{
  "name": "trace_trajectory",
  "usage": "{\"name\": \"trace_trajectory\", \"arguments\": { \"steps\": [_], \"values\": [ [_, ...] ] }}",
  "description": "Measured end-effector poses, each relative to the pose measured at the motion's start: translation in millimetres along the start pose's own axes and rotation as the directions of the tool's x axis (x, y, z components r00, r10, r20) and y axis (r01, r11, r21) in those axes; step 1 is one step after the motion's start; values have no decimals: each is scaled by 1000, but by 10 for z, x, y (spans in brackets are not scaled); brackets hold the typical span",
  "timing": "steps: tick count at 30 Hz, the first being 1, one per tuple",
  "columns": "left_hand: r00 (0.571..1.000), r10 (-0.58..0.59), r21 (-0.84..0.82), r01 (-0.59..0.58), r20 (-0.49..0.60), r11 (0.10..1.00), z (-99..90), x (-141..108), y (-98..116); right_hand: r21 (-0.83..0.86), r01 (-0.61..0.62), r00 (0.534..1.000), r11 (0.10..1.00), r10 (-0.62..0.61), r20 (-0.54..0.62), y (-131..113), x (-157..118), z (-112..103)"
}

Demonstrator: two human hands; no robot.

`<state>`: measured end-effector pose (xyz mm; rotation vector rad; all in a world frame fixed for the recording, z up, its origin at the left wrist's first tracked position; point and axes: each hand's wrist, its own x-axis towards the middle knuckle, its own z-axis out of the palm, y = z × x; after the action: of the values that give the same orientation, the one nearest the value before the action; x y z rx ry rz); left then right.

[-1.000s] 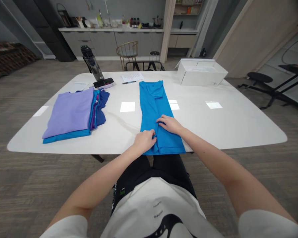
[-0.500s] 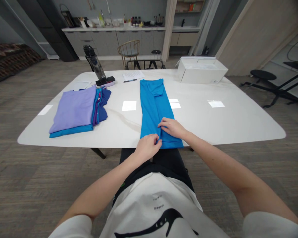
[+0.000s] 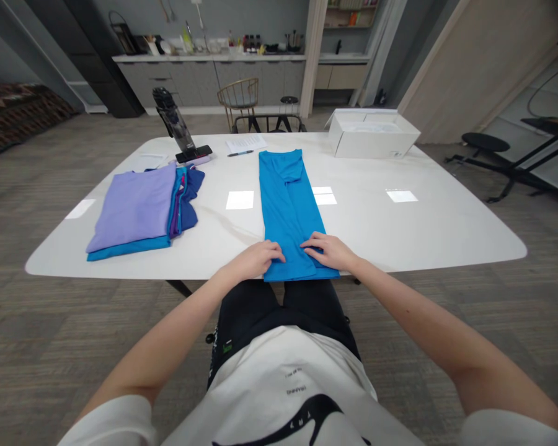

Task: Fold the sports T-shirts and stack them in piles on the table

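Observation:
A blue T-shirt (image 3: 288, 204) lies folded lengthwise into a long strip, its hem along the table's near edge. One short sleeve is folded back over its upper part. My left hand (image 3: 259, 259) rests at the strip's lower left edge, fingers stretched onto the cloth. On the lower right part, my right hand (image 3: 329, 251) touches the fabric with its fingers apart. Neither hand grips anything. Off to the left sits a pile of folded clothes, with a lavender garment (image 3: 134, 204) on top, a blue one beneath and dark blue cloth (image 3: 191, 198) sticking out.
The white table (image 3: 423, 229) has rounded corners. Toward its far side are a black handheld vacuum (image 3: 177, 127), a pen (image 3: 240, 153), printed paper (image 3: 248, 143) and a white open box (image 3: 374, 139). Beyond stand a chair (image 3: 239, 96) and a kitchen counter (image 3: 181, 57).
My left hand has moved left, from the middle of the hem to the shirt's left edge, and its fingers have straightened. The right hand has shifted slightly, still on the cloth.

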<state>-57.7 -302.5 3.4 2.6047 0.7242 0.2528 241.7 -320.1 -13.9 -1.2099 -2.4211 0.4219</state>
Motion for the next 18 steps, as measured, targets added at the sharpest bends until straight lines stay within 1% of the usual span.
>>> {"name": "trace_trajectory", "arguments": {
  "steps": [2, 3, 7, 9, 14, 18],
  "values": [
    [999, 29, 16, -29, 20, 999, -17, -31, -99, 44, -19, 1000, 999, 20, -23, -11, -2, 12],
    [999, 33, 23, -33, 19, 999, -14, -37, -124, 44, -23, 1000, 999, 23, -15, -12, 3, 21],
    [1000, 23, 39, -24, 20, 999, 21, -51, -126, -18, 1, 997, 1000, 0, 75, -13, 13, 58],
    [999, 19, 28, -20, 29, 999, 20, -86, -107, -20, 10, 994, 1000, -7, 108, -29, -14, 52],
    [997, 24, -39, -21, 77, 999, -48, -284, -73, 49, 27, 981, 998, -36, 189, -81, -188, -65],
    [997, 11, -56, -7, 74, 998, -64, -429, -65, 101, 24, 970, 995, -47, 239, -68, -353, -181]
  ]
}}
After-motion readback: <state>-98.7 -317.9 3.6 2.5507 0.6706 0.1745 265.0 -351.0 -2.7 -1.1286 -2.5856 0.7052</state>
